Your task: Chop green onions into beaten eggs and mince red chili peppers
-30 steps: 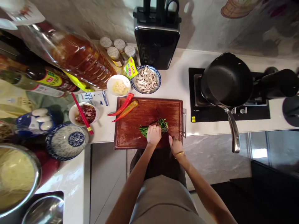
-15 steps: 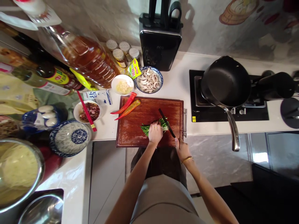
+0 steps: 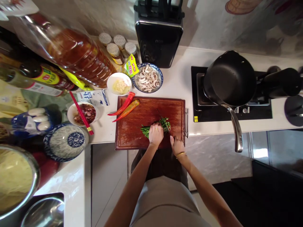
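My left hand (image 3: 156, 134) is closed over a bunch of cut green stalks (image 3: 145, 130), pressing it against the wooden cutting board (image 3: 129, 137). A ring shows on one finger. My right hand (image 3: 178, 146) grips the handle of a knife (image 3: 168, 131) at the right end of the bunch. The dark blade is seen nearly edge-on and hard to make out. Chopped green bits lie around that end. On the board's upper left rest a red chili (image 3: 125, 105) and an orange-green chili (image 3: 127, 111), their tips past the edge.
Behind the board stand a plate of sliced mushrooms (image 3: 147, 78), a bowl of chopped garlic (image 3: 119, 84) and a knife block (image 3: 159, 44). Leftward are a meat bowl (image 3: 86, 114) with red chopsticks (image 3: 81, 113) across it and a patterned bowl (image 3: 65, 140). A black pan (image 3: 230, 78) sits on the stove at right.
The knife has come down and in against the greens, its blade less visible now. My right hand has shifted left, nearer my left hand. The view has moved slightly.
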A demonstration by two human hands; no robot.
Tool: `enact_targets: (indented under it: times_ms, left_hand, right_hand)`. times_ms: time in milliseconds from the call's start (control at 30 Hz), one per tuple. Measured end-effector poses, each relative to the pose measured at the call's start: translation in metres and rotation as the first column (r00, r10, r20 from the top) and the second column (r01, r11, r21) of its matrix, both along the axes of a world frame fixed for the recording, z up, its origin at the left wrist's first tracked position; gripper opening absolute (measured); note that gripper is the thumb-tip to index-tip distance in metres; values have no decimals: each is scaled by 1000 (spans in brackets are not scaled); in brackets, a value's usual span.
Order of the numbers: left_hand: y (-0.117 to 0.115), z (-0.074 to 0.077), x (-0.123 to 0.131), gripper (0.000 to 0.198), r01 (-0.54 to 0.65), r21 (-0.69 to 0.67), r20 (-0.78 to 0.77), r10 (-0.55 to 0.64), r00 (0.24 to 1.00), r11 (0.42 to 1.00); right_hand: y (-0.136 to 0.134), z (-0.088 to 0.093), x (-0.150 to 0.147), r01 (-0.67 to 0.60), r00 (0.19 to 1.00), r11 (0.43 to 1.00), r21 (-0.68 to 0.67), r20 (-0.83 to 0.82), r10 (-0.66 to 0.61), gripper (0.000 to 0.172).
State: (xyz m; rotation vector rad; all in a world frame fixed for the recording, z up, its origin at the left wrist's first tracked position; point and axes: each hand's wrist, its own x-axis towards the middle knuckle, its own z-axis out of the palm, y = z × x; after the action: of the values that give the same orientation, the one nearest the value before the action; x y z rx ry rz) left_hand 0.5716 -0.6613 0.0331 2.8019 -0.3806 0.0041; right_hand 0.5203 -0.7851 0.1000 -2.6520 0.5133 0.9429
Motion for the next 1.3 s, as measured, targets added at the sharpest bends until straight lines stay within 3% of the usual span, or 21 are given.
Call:
enact_targets:
  times_ms: [133, 367, 467, 1033, 1300]
  left_hand:
    - [-1, 2, 0, 32, -7, 7, 12, 6, 1000, 1000]
    - [-3, 7, -1, 32, -37, 4, -1, 37, 999, 999]
    - [-2, 6, -2, 32, -41, -17, -11, 41, 999, 999]
    - [-2, 2, -2, 33, -44, -30, -16, 44, 999, 999]
    - [2, 5, -2, 37, -42, -52, -37, 40, 999, 998]
  right_hand:
    - [-3, -11, 1, 31, 995, 998, 54, 90, -36, 45]
    - [-21, 28, -8, 4, 990, 994, 110, 143, -20, 44]
    - [-22, 36, -11, -13, 993, 995, 101, 120, 1, 42]
    - [-21, 54, -9, -17, 1000, 996, 83, -4, 17, 40]
    - [-10, 45, -4, -14, 996, 999, 37, -85, 17, 40]
